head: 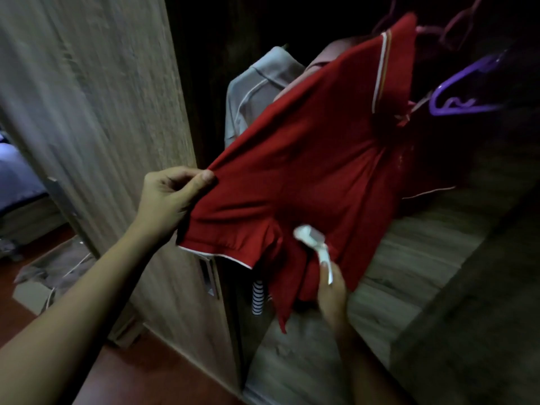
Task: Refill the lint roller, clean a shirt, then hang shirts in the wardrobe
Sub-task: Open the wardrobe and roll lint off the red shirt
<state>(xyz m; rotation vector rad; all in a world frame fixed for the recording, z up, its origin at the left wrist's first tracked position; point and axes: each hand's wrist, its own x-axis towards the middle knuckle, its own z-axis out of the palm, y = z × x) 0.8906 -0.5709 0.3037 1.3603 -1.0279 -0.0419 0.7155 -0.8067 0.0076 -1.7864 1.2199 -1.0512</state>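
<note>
**At the open wardrobe: red shirt stretched out, lint roller on the cloth**

In the wardrobe opening, between the wooden door and the dark inside, the red shirt slants from its white-striped collar at the upper right down to a sleeve at the lower left. What holds the collar end up is too dark to tell.

The left hand has its grip closed on the sleeve's upper edge. Thumb and curled fingers pinch the cloth and draw the sleeve out toward the door. The sleeve's white-piped hem lies just below that hand.

The right hand is lower, under the shirt's body, and its grip is wrapped round the handle of the white lint roller. The roller's head appears to lie on the red cloth beside the sleeve seam, but it is blurred.

Behind the red shirt hangs a grey shirt with white piping. A purple hanger shows at the right, with pink hangers above it in the dark. A striped garment peeks out below the sleeve. The wardrobe's wooden shelf runs beneath the shirt. Left of the door are the reddish floor and, at its far left edge, a bed with blue bedding.
</note>
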